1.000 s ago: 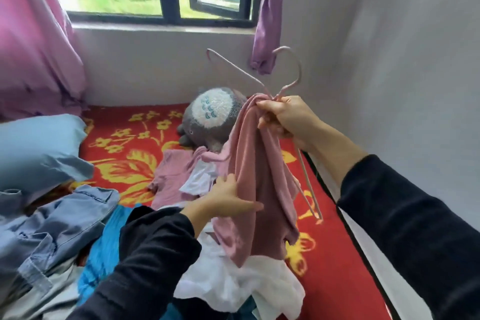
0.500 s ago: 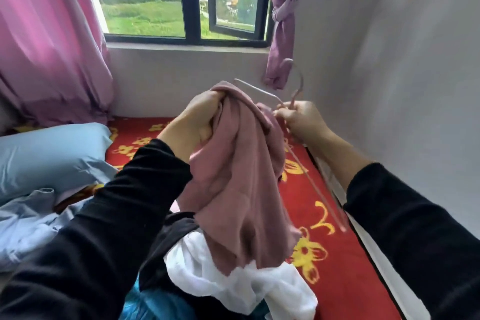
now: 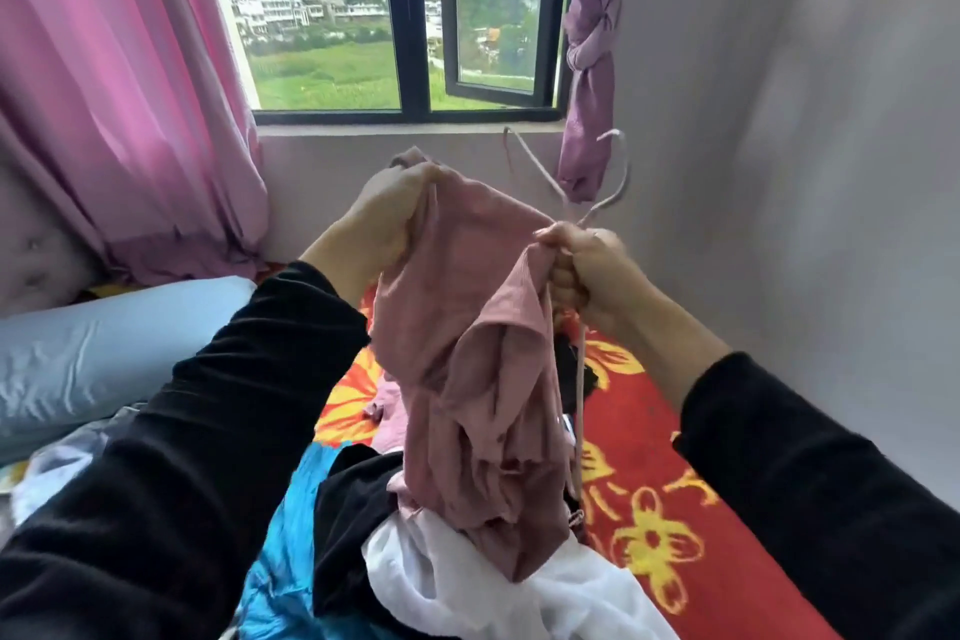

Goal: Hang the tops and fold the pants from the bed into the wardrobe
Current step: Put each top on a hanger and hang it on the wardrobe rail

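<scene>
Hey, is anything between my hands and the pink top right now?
Nothing visible: the left hand and right hand both grip the pink top; the right also holds the hanger. The wardrobe is out of view.

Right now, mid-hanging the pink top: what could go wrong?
1. One arm of the hanger is bare; the pink top is bunched in the right hand at the neck, so it may slip off.
2. The hook looks near the knotted curtain: possible snag.
3. The top's hem lies on the white garment; lifting may drag it.
</scene>
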Demonstrator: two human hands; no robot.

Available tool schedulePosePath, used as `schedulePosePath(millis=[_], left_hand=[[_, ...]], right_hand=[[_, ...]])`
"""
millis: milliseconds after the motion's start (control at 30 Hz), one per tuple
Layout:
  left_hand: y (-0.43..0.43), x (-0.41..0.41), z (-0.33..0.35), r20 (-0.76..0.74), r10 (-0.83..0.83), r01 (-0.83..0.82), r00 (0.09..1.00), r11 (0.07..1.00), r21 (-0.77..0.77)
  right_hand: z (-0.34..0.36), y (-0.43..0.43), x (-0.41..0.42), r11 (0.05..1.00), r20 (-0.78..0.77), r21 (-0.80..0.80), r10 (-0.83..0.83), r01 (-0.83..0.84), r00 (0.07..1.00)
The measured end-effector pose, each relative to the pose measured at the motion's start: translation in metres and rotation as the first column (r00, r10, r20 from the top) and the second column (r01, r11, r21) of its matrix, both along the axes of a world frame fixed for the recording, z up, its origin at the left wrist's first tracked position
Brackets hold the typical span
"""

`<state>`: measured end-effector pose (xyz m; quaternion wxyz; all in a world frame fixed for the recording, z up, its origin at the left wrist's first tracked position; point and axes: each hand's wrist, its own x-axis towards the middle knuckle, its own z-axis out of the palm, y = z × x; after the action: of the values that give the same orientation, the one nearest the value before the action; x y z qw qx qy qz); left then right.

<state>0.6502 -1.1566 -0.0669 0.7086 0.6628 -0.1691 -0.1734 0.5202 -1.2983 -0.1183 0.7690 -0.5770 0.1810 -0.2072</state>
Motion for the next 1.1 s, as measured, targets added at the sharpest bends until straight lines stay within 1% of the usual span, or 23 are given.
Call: schedulePosePath(millis=[33,100,133,167,200,233,267,300,333,367,433,467,533,633,767,900,933,967,1000,1033,1067,1100], left_hand=[[0.008,0.001,-0.008,0.067,-0.001,-0.008,0.998,0.991,0.133],[0.020,-0.002,-0.034,0.145,-0.030,-0.026,0.989,0.929,0.369],[0.024,-0.002,-0.048,0.174,-0.033,-0.042,0.984,0.912,0.408],[0.029,-0.005,-0.061,0.184,-0.049,-0.029,0.982,0.916,0.400],[0.031,-0.012,-0.071,0.165,-0.113,0.049,0.980,0.935,0.352],[0.031,-0.022,-0.078,0.130,-0.226,0.177,0.965,0.935,0.306],[0.031,-0.033,-0.083,0.095,-0.334,0.298,0.938,0.915,0.273],[0.029,-0.044,-0.089,0.082,-0.390,0.360,0.917,0.899,0.249],[0.026,-0.048,-0.094,0.115,-0.387,0.356,0.915,0.908,0.223],[0.025,-0.050,-0.096,0.135,-0.340,0.315,0.931,0.932,0.180],[0.025,-0.043,-0.090,0.121,-0.215,0.206,0.969,0.975,0.085],[0.026,-0.037,-0.083,0.148,-0.170,0.164,0.974,0.985,0.053],[0.027,-0.022,-0.061,0.267,-0.103,0.102,0.958,0.995,0.019],[0.022,-0.017,-0.006,0.440,-0.030,0.016,0.897,0.999,0.035],[0.008,-0.017,0.043,0.477,-0.065,0.010,0.876,0.993,0.115],[-0.001,-0.021,0.056,0.457,-0.119,0.054,0.881,0.987,0.152],[0.000,-0.021,0.058,0.461,-0.151,0.071,0.875,0.980,0.187],[0.002,-0.021,0.061,0.471,-0.219,0.096,0.854,0.958,0.271],[0.007,-0.021,0.066,0.468,-0.320,0.123,0.824,0.907,0.403],[0.012,-0.020,0.072,0.438,-0.429,0.141,0.790,0.823,0.551],[0.018,-0.019,0.079,0.395,-0.503,0.136,0.769,0.732,0.668],[0.022,-0.017,0.087,0.384,-0.526,0.098,0.759,0.675,0.732]], right_hand=[[0.021,-0.004,0.005,1.000,0.014,-0.026,0.007,-0.007,1.000],[0.052,-0.010,0.015,0.993,0.005,-0.116,0.009,-0.009,1.000],[0.063,-0.010,0.021,0.987,-0.005,-0.160,0.014,-0.015,1.000],[0.072,-0.010,0.027,0.982,-0.014,-0.189,0.019,-0.021,1.000],[0.077,-0.008,0.032,0.979,-0.020,-0.204,0.022,-0.025,1.000],[0.079,-0.006,0.036,0.976,-0.029,-0.214,0.023,-0.029,0.999],[0.079,-0.003,0.040,0.975,-0.043,-0.221,0.028,-0.037,0.999],[0.079,0.000,0.043,0.973,-0.057,-0.226,0.036,-0.048,0.998],[0.078,0.003,0.044,0.973,-0.064,-0.226,0.042,-0.056,0.997],[0.076,0.004,0.044,0.972,-0.068,-0.226,0.044,-0.058,0.997],[0.077,0.000,0.042,0.969,-0.067,-0.244,0.020,-0.036,0.998],[0.078,-0.005,0.039,0.966,-0.063,-0.260,-0.005,-0.012,0.998],[0.081,-0.019,0.034,0.958,-0.045,-0.283,-0.058,0.043,0.997],[0.078,-0.031,0.027,0.958,-0.028,-0.281,-0.073,0.062,0.997],[0.064,-0.031,0.018,0.958,-0.049,-0.284,-0.050,0.034,0.998],[0.065,-0.039,0.009,0.953,-0.038,-0.297,-0.066,0.052,0.997],[0.066,-0.041,0.007,0.952,-0.027,-0.300,-0.079,0.068,0.996],[0.070,-0.045,0.006,0.950,-0.011,-0.299,-0.100,0.092,0.995],[0.076,-0.049,0.004,0.949,0.009,-0.290,-0.124,0.122,0.992],[0.085,-0.053,0.003,0.951,0.035,-0.270,-0.149,0.153,0.988],[0.097,-0.057,0.001,0.953,0.070,-0.242,-0.170,0.182,0.983],[0.111,-0.060,-0.001,0.955,0.115,-0.209,-0.189,0.209,0.975]])
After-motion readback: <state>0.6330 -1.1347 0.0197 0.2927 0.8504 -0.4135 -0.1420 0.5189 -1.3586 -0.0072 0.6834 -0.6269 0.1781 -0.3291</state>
